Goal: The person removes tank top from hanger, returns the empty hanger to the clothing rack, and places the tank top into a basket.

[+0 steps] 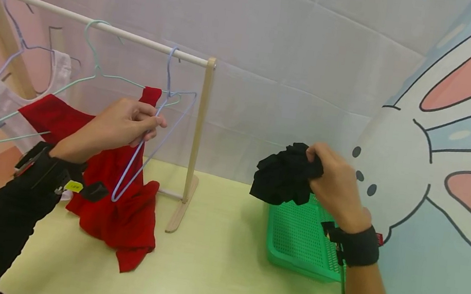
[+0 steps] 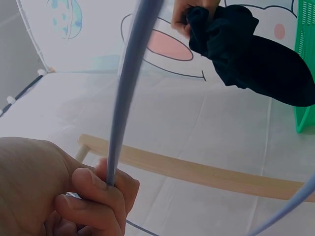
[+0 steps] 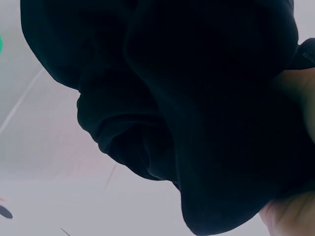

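My left hand (image 1: 125,123) pinches the side of a blue-purple hanger (image 1: 131,163) whose hook sits over the rack's rail at its right end. In the left wrist view, thumb and fingers close round the hanger's wire (image 2: 129,83). To the right, my right hand (image 1: 334,181) grips a bunched black cloth garment (image 1: 285,175), held up above a green basket (image 1: 306,234). The dark fabric (image 3: 162,98) fills most of the right wrist view and covers much of the hand. Just behind my left hand, a red garment (image 1: 117,211) hangs from a mint-green hanger (image 1: 96,59).
The wooden rack (image 1: 196,137) stands at the left with a white rail (image 1: 134,36). A white garment (image 1: 61,71) hangs on another blue-purple hanger (image 1: 8,60) at the far left. Below lies a pale yellow tabletop (image 1: 204,261). Wall sheets with rabbit drawings (image 1: 397,162) close in the right side.
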Demonstrator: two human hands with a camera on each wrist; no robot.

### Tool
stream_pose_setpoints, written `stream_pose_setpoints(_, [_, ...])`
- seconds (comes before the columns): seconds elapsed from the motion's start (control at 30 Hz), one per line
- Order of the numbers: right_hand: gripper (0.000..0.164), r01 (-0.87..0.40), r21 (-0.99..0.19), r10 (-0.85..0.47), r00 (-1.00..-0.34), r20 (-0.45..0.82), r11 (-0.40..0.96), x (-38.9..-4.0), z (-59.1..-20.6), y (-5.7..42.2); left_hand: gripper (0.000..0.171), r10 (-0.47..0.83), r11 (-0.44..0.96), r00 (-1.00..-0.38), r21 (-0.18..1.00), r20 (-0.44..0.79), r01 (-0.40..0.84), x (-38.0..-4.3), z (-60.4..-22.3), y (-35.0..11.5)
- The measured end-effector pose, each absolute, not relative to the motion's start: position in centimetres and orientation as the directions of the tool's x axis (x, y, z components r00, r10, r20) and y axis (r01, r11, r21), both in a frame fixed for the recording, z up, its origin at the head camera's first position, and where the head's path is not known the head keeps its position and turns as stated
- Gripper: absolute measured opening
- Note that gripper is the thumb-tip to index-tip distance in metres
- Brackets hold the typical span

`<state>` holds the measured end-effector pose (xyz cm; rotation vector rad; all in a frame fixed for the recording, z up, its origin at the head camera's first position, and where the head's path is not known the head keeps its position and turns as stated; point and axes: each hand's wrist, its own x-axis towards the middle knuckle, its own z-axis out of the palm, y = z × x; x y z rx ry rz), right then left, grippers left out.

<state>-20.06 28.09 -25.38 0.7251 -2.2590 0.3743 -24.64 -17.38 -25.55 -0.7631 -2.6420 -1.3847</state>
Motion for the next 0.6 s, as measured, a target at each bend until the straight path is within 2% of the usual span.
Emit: stream_pose_setpoints(0.6, [0.031,-0.543,-0.045,-0.360,-0.614,0.703,0.839,-18.6,-25.3,30.4,0.030,0.395,0.484,-0.871,0.739,0.294,0.469,-25.0,-26.0,-17.7])
